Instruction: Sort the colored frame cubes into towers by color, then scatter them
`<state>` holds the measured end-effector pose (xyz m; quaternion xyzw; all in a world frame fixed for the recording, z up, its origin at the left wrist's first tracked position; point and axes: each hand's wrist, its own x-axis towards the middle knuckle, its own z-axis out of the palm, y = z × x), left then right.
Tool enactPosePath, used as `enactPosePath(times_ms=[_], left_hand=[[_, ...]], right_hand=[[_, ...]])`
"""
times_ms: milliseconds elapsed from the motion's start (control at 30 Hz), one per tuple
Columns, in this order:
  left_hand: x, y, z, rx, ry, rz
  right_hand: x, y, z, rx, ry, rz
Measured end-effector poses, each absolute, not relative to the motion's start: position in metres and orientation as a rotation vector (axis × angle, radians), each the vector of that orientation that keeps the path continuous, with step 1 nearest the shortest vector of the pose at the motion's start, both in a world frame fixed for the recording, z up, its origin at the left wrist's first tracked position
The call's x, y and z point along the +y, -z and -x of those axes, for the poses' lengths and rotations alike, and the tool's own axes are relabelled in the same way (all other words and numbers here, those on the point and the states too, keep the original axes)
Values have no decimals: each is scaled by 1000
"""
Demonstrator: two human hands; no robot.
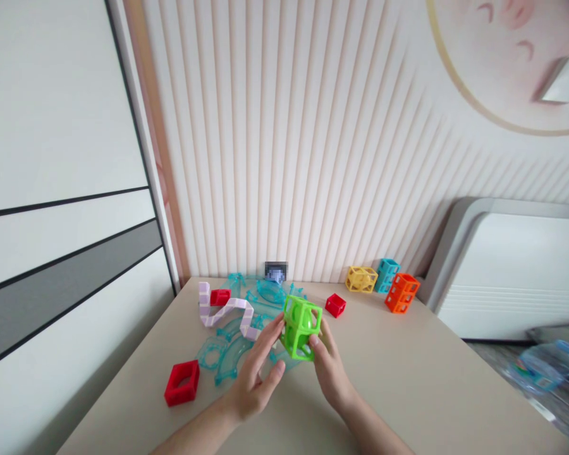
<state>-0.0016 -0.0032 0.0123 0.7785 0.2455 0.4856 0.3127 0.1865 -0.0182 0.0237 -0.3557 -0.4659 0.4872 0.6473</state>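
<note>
Bare left hand [257, 381] and bare right hand [330, 371], slim fingers [267, 340], uncovered wrists [351, 403] and forearms [196, 428]

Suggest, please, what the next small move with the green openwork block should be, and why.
I'd probably bring the left hand thumb in against the green openwork block to steady it: that thumb stands apart from the block, whereas the right hand has its thumb against the block's side.
</note>
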Motion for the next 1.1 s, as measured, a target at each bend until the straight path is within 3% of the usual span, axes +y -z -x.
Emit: enactPosePath(times_ms=[100, 233, 633, 867, 1100], left_hand=[[-3, -16, 3, 750, -1376, -2057], [-1, -24, 2, 913, -1404, -2093], [-3, -17, -3, 780, -1199, -2209], [-3, -15, -2, 741, -1139, -2218], [-3, -11, -4, 720, -1082, -2208]], right_hand=[[-14, -31, -188, -870, -1270, 714], [-7, -33, -198, -797, -1145, 750], [33, -32, -277, -918, 24, 1394], [61, -10, -351, -864, 99, 1780], [67, 3, -366, -887, 76, 1894]])
